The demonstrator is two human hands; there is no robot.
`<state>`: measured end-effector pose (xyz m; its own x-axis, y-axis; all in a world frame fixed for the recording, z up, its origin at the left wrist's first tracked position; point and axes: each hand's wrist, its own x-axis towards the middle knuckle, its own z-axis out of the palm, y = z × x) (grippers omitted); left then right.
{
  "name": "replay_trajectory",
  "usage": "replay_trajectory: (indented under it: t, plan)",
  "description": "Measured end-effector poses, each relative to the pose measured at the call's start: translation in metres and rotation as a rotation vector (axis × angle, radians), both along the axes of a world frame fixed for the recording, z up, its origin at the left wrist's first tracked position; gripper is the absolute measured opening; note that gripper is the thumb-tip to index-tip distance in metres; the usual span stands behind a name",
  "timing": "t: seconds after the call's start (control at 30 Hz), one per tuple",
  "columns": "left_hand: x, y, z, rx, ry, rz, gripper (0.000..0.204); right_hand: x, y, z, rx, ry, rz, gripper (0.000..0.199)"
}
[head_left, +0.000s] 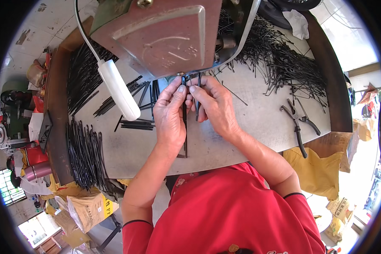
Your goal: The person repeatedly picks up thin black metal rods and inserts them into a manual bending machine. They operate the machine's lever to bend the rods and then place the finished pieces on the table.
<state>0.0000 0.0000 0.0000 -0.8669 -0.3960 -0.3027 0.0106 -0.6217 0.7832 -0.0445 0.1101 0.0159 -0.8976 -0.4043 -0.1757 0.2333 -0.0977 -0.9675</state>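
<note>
Black rod (185, 120) pinched in our left hand (169, 118) | slim dark piece (197, 109) grasped in our right hand (219, 108) | both by machine head (165, 38), likely for steadier alignment

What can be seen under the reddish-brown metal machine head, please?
At its lower edge, the left hand and right hand hold slender black rods. The machine head covers what is deeper underneath.

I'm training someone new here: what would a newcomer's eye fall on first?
Probably the large reddish-brown machine head at top centre. Just below it, the left hand holds a slim black rod and the right hand a dark piece. The bright red shirt at bottom centre and the heap of thin black rods at upper right stand out too.
</note>
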Motion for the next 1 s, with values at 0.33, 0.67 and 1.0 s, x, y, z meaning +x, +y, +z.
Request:
replay_trajectory:
  t: [0.33, 0.67, 1.0]
  plan:
    - [-0.0010, -0.0012, 0.0024, 0.004, 0.013, -0.001, 0.034, 0.0014, -0.0019, -0.0005, -0.028, -0.006, -0.010, 0.017]
    - [-0.0015, 0.0015, -0.0014, -0.014, 0.039, 0.021, 0.034, -0.0008, -0.0012, -0.0036, -0.025, 0.019, 0.003, 0.018]
    - [-0.0024, -0.0046, 0.0019, -0.114, -0.022, -0.044, 0.030, -0.0062, -0.0043, -0.0004, 0.091, 0.047, 0.023, 0.017]
